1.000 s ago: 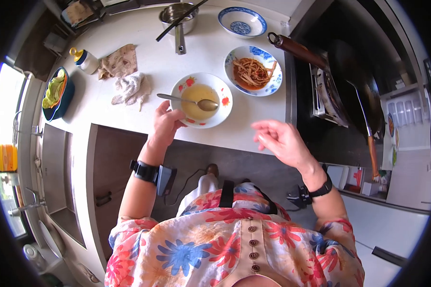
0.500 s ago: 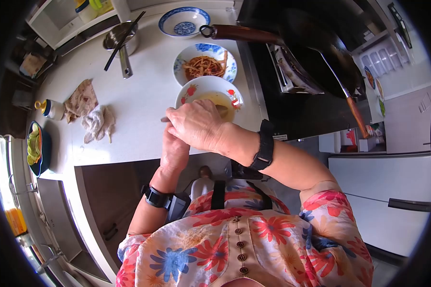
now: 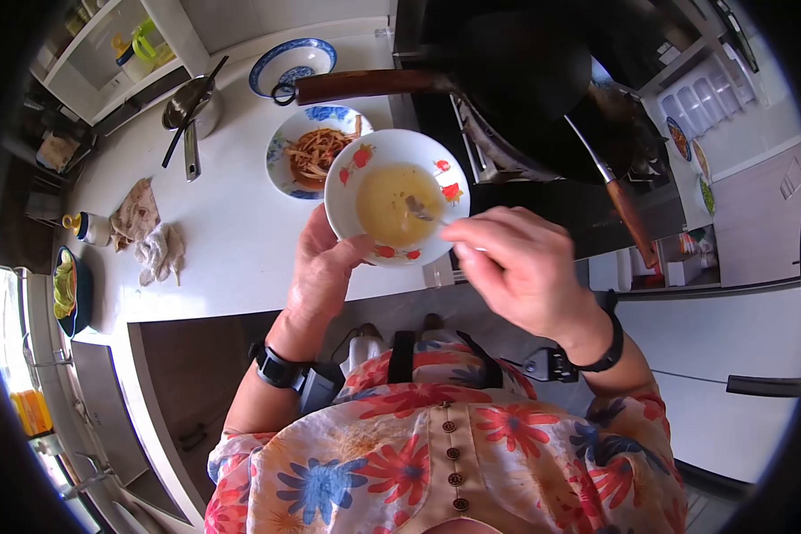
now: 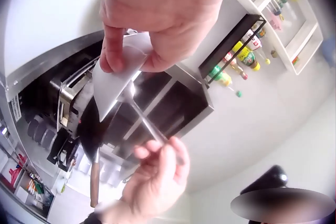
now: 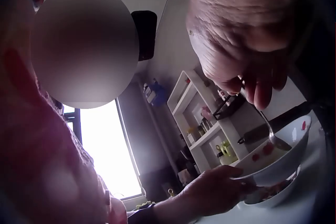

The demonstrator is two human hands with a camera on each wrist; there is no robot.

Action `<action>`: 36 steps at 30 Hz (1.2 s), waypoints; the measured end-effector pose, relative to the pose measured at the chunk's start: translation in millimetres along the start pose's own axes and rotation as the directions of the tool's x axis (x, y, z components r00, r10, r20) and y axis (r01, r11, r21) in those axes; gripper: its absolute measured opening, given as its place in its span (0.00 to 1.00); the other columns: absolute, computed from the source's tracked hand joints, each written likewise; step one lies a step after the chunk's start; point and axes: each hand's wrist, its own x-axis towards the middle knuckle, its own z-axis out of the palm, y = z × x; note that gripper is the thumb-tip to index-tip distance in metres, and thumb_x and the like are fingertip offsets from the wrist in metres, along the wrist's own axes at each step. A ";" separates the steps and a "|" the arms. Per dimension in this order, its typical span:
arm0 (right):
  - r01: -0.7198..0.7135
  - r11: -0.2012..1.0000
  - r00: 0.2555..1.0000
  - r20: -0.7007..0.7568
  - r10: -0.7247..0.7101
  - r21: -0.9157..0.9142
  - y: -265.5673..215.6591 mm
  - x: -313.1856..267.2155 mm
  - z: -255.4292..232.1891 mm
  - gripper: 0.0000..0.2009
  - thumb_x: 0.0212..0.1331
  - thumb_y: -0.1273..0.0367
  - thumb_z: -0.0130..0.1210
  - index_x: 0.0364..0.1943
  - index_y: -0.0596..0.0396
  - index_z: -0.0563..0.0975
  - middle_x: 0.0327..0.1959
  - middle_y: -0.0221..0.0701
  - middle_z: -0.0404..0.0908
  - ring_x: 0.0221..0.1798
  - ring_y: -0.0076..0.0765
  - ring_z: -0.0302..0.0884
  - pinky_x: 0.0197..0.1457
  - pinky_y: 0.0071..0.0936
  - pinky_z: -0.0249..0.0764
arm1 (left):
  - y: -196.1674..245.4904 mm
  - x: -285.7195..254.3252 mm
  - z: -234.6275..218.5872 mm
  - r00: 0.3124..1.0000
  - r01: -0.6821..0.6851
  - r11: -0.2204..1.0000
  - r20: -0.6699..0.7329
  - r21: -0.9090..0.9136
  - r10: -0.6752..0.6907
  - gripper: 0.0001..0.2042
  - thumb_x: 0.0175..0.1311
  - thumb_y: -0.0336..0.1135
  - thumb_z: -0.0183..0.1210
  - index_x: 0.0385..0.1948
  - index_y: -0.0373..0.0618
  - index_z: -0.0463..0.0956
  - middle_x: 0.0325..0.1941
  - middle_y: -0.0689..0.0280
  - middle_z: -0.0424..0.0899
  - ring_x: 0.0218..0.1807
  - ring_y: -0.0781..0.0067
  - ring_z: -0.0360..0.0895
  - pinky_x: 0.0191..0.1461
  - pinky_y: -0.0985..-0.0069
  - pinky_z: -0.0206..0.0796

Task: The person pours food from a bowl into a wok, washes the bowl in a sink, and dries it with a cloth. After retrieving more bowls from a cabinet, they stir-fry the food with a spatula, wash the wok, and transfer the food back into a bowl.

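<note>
My left hand (image 3: 322, 271) grips the near-left rim of a white bowl with red flowers (image 3: 343, 205), thumb over the edge. Pale yellow liquid (image 3: 384, 200) fills its middle. In the right wrist view the bowl is raised and tilted over a dish. A metal spoon (image 5: 272, 134) dips into the bowl, its handle pinched by my right hand (image 3: 529, 271) at the right rim. The left wrist view shows the spoon handle between the right fingers too. Behind the bowl, partly covered by it, is a blue-patterned dish (image 3: 279, 165) of saucy brown strips (image 3: 316, 153).
A wok with a wooden handle (image 3: 365, 86) stands on the stove at right, its handle reaching over the counter. A wooden-handled spatula (image 3: 627, 214) leans in it. Back left are a saucepan (image 3: 200, 116) with chopsticks, a blue-rimmed bowl (image 3: 267, 76) and crumpled cloths (image 3: 160, 254).
The flowered bowl has come up and moved right, towards the stove, in the left hand. My right hand, free at first, reached across to the spoon and now holds it at the bowl's right side.
</note>
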 end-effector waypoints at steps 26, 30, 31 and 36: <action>-0.078 0.840 0.703 -0.568 0.428 0.537 74.6 -78.0 -105.9 0.10 0.60 0.73 0.50 0.44 0.63 0.73 0.33 0.38 0.80 0.35 0.28 0.80 0.39 0.16 0.74 | 41.1 103.1 133.6 0.989 -0.087 0.971 0.135 0.223 0.058 0.21 0.55 0.26 0.51 0.50 0.27 0.62 0.44 0.49 0.75 0.37 0.63 0.79 0.42 0.77 0.74; -0.090 0.824 0.672 -0.577 0.464 0.559 85.7 -76.1 -99.9 0.10 0.59 0.73 0.51 0.43 0.62 0.74 0.34 0.37 0.80 0.36 0.27 0.80 0.40 0.16 0.75 | 39.2 118.2 142.4 0.994 -0.104 0.949 0.066 0.299 0.088 0.21 0.52 0.25 0.55 0.49 0.26 0.63 0.41 0.48 0.76 0.30 0.65 0.80 0.36 0.79 0.76; -0.096 0.824 0.674 -0.572 0.467 0.559 88.3 -75.7 -97.5 0.10 0.59 0.73 0.51 0.44 0.61 0.74 0.34 0.36 0.81 0.36 0.26 0.80 0.41 0.17 0.75 | 38.2 121.9 142.6 0.994 -0.103 0.948 0.068 0.302 0.086 0.21 0.52 0.25 0.55 0.49 0.26 0.63 0.41 0.48 0.76 0.30 0.65 0.80 0.36 0.79 0.76; -0.096 0.842 0.686 -0.578 0.443 0.531 96.0 -73.1 -89.6 0.10 0.59 0.72 0.52 0.43 0.60 0.75 0.33 0.35 0.81 0.36 0.27 0.80 0.41 0.18 0.76 | 34.1 129.4 144.7 0.994 -0.105 0.938 0.075 0.330 0.085 0.23 0.51 0.25 0.57 0.51 0.30 0.63 0.40 0.49 0.77 0.28 0.66 0.80 0.33 0.79 0.76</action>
